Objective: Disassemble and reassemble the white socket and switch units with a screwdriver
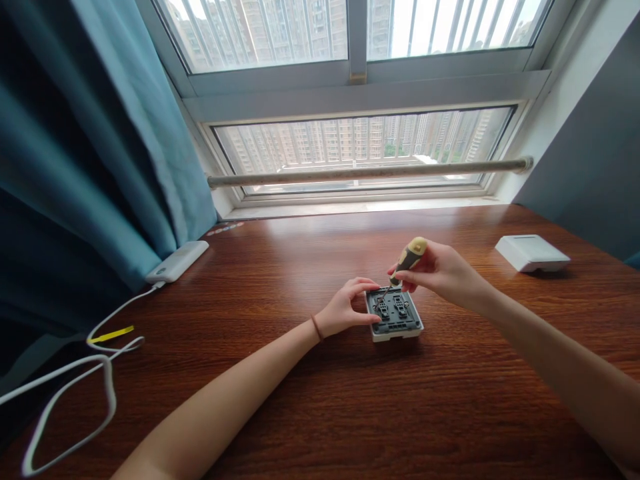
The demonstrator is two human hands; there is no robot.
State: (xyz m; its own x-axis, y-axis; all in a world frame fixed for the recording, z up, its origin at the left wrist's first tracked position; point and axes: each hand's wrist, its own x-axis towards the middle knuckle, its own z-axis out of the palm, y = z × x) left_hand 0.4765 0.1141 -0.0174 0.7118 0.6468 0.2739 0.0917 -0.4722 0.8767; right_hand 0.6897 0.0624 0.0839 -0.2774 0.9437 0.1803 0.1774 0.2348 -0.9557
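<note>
Right hand (434, 268) grips screwdriver (410, 256), angled down onto switch (403, 323) below; left hand (344, 308) clasps switch. Likely screw-turning; next turn needs steady pressure.

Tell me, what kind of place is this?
Probably a room in somebody's home: there's a long blue curtain, a big window with tall buildings outside, and a shiny brown table right below it.

No legible text, brand, number or sign observed. A row of small pale marks (225, 229) near the wooden tabletop's (280, 413) far-left edge is too indistinct to read.
</note>
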